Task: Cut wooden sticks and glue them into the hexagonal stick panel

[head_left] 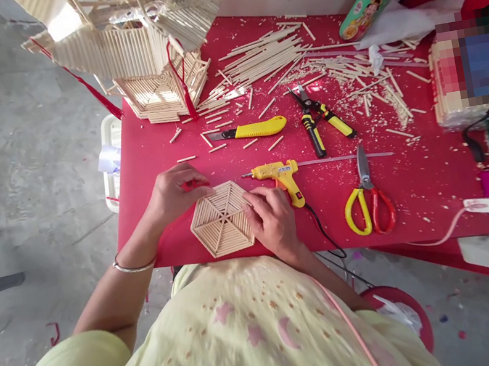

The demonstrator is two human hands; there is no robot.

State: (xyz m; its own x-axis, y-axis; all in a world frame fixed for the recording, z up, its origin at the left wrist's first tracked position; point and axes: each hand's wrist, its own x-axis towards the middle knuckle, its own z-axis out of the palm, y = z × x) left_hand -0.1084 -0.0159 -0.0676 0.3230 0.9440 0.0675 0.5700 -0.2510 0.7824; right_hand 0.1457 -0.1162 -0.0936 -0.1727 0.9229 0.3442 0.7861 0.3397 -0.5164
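A flat hexagonal panel of thin wooden sticks (224,227) lies at the table's front edge, with several ribs meeting at its centre. My left hand (175,191) is at its upper left edge, thumb and fingertips drawn together on the rim. On the right side, the curled fingers of my right hand (273,218) grip the panel's edge. Just beyond that hand rests a yellow glue gun (277,171), a clear glue stick trailing from its back. A yellow utility knife (258,128) with its blade out lies farther back.
Cutting pliers (320,117) and red-and-yellow scissors (367,197) lie to the right. Loose wooden sticks (265,57) and offcuts litter the red tabletop (147,162). A stick-built model with red tassels (147,49) stands at the back left. A pencil box (357,17) is at the back right.
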